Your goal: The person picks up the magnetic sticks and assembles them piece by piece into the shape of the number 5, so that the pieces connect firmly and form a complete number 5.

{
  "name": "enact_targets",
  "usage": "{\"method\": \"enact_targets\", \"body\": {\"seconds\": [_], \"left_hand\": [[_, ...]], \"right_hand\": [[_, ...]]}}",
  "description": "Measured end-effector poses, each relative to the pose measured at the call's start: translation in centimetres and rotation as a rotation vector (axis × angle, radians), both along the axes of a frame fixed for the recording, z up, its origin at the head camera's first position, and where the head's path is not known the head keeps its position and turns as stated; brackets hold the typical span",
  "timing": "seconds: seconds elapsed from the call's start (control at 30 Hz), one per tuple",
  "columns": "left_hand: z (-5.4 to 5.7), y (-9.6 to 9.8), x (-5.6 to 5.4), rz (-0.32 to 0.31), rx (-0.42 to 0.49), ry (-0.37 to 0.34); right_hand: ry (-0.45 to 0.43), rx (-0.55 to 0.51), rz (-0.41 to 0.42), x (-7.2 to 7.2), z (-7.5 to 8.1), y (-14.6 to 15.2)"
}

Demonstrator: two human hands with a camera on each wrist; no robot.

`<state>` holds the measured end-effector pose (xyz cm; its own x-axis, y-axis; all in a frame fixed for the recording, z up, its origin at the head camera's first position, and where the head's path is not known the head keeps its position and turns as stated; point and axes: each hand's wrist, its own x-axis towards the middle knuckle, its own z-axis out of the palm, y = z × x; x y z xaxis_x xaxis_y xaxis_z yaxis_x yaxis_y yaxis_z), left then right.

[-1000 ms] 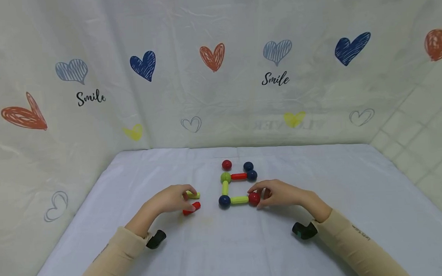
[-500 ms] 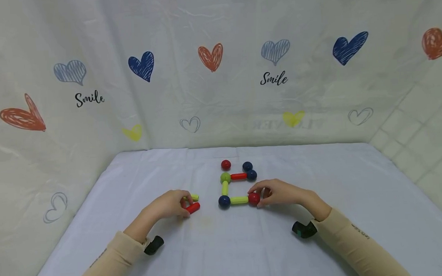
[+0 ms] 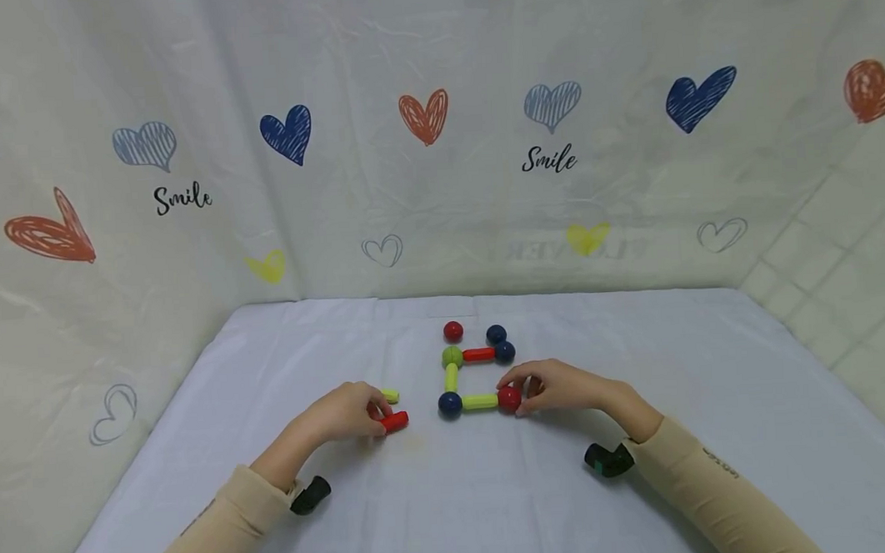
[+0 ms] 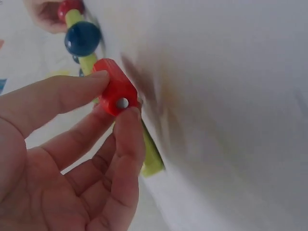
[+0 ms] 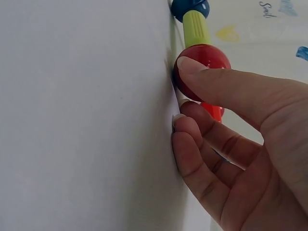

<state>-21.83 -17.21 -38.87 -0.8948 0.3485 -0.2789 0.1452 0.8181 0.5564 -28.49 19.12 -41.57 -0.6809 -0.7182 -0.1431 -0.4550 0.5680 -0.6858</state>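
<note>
My left hand (image 3: 348, 412) pinches a short red rod (image 4: 115, 87) between thumb and fingers; a silvery round end faces the left wrist camera. Just behind it a loose yellow-green rod (image 4: 153, 161) lies on the table. With thumb and fingers my right hand (image 3: 561, 385) holds a red ball (image 3: 509, 399) at the near right corner of a joined shape. From that ball a yellow-green rod (image 3: 480, 401) runs to a dark blue ball (image 3: 450, 405). Another yellow-green rod (image 3: 451, 378) leads back to a green ball (image 3: 452, 357), then a red rod (image 3: 480, 355) and a dark blue ball (image 3: 505, 352).
Behind the shape sit a loose red ball (image 3: 454, 332) and a dark blue ball (image 3: 496, 334), the latter close to the shape's far right ball. A white cloth covers the table (image 3: 455, 510). A curtain (image 3: 476, 199) printed with hearts hangs at the back.
My left hand has taken hold of the red rod and shifted it slightly to the right and nearer, away from the loose yellow-green rod. The right hand keeps its place on the red ball.
</note>
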Motion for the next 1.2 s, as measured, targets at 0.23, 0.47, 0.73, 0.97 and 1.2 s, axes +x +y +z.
{"method": "enact_targets", "body": {"seconds": [0.23, 0.47, 0.73, 0.97, 1.2], "left_hand": [[-0.1, 1.6, 0.2, -0.094, 0.2, -0.07], [-0.7, 4.3, 0.6, 0.042, 0.479, -0.276], [-1.9, 7.9, 1.5, 0.174, 0.748, -0.512], [-3.0, 9.8, 1.9, 0.254, 0.798, -0.611], [-3.4, 11.4, 1.3, 0.268, 0.813, -0.66]], "right_hand": [[-0.002, 0.006, -0.018, 0.2, 0.1, -0.1], [-0.005, 0.014, -0.016, 0.1, 0.1, -0.2], [0.002, 0.005, -0.008, 0.1, 0.2, -0.1], [0.003, -0.017, 0.005, 0.0, 0.0, -0.2], [0.0, -0.015, -0.001, 0.0, 0.2, 0.1]]}}
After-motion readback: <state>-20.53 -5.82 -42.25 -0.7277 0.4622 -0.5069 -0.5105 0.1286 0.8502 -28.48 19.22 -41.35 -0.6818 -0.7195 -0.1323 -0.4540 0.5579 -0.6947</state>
